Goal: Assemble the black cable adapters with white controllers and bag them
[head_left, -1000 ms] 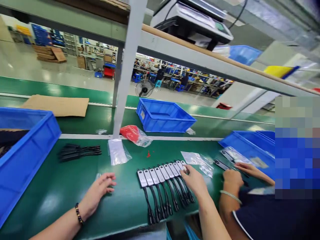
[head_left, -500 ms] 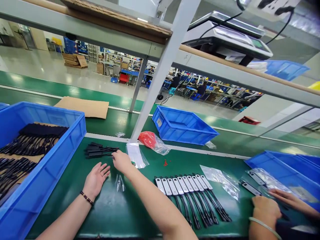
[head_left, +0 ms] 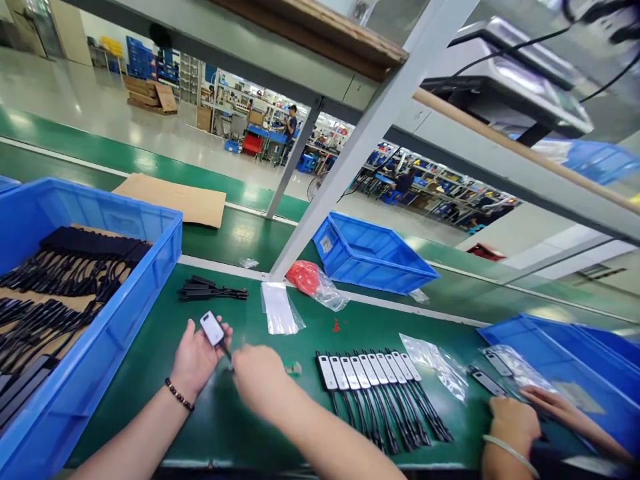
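My left hand (head_left: pixel 194 360) is palm up, with a small black adapter with a white face (head_left: pixel 212 329) lying on its fingers. A short black cable runs from the adapter to my right hand (head_left: pixel 260 377), whose closed fingers grip it; that hand is blurred. A small green and clear item (head_left: pixel 294 368) shows beside my right hand, its kind unclear. Behind my hands lies a pile of black adapters (head_left: pixel 213 289). To the right, a row of several white-faced adapters (head_left: pixel 367 372) lies with cables pointing toward me.
At left stands a blue bin (head_left: pixel 120 320) of black adapters. Past the pile are a clear bag with a white sheet (head_left: pixel 281 310) and a bag of red bits (head_left: pixel 305 277). Another blue bin (head_left: pixel 380 263) stands behind the post (head_left: pixel 350 160). A co-worker's hands (head_left: pixel 520 420) work at right.
My right hand has come back from the black pile toward me, and an adapter now lies in my left hand, white face up. The camera view has tilted and shifted.
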### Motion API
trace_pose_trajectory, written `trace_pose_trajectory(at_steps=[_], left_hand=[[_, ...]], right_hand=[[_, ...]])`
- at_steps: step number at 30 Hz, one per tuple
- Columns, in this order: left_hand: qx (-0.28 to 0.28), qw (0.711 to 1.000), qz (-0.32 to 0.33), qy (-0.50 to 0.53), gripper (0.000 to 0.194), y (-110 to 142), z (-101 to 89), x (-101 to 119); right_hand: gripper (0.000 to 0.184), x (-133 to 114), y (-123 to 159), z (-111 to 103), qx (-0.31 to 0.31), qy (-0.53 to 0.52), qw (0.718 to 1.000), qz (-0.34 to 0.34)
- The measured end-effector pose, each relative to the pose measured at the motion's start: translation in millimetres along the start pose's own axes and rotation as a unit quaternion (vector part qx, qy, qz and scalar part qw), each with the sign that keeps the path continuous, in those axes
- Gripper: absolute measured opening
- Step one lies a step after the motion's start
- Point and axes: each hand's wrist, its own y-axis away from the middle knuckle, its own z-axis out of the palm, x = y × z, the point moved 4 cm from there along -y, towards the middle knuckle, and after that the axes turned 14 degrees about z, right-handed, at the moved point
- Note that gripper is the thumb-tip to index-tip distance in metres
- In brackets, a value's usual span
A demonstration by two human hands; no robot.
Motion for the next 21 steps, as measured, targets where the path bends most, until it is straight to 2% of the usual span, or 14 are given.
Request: trace_pose_trajectory(at_steps=[3, 6, 9, 11, 15, 21], left_hand=[[-0.050, 0.996, -0.041, -0.063, 0.031, 20.1, 18.8, -8.9], [-0.108, 0.984, -0.084, -0.116, 0.039, 34.6, 35.8, -24.8], [-0.107, 0.980, -0.105, -0.129, 0.044, 35.5, 39.9, -44.2], [-0.095, 0.980, -0.113, -0.133, 0.044, 31.7, 37.0, -57.3], [-0.093, 0.977, -0.112, -0.158, 0.041, 25.0, 28.7, -74.1], [-0.096, 0.977, -0.098, -0.161, 0.037, 23.4, 25.0, -74.7]], right_hand=[[0.016, 6.1, 42.0, -6.9, -0.060, 0.019, 0.997, -0.037], [0.018, 30.0, 59.6, -17.7, -0.044, -0.073, 0.996, 0.026], [0.022, 58.8, 59.6, -19.7, 0.004, -0.174, 0.977, 0.125], [0.022, 73.3, 55.5, -14.7, 0.045, -0.200, 0.965, 0.164], [0.024, 86.3, 45.0, 1.8, 0.096, -0.156, 0.969, 0.164], [0.030, 86.5, 31.3, 14.5, 0.118, -0.050, 0.979, 0.160]])
